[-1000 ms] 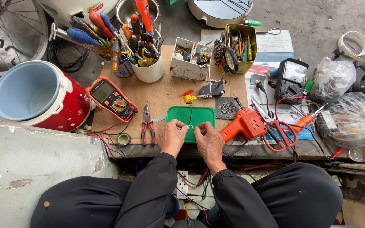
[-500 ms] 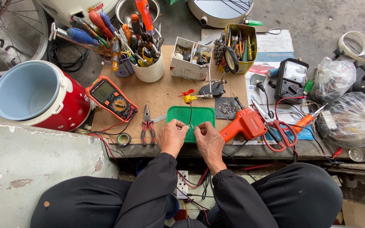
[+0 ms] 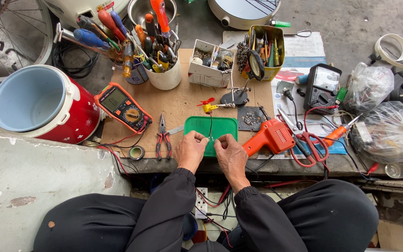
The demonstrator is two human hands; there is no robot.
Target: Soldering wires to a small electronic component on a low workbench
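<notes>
Hands meet over the near edge of a green tray [image 3: 220, 128] on the cardboard-topped bench, and between them runs a thin dark wire [image 3: 210, 125] whose long axis points straight away from the person, up to a small yellow motor with a red propeller [image 3: 207, 106] held in a clip stand [image 3: 234, 96] just beyond the tray. The wire's near end lies between the two sets of fingertips, about equally close to both. The left hand [image 3: 190, 148] is curled, fingers pinched together at the wire's end; the right hand [image 3: 228, 151] is curled the same way, its fingertips touching or nearly touching the left's, and whether each truly grips the wire is too small to tell. Both forearms come in from the knees, wrists low at the bench edge. An orange soldering gun [image 3: 270, 136] lies just right of the right hand, red-handled pliers [image 3: 163, 136] just left of the left hand, an orange multimeter [image 3: 123, 106] farther left
</notes>
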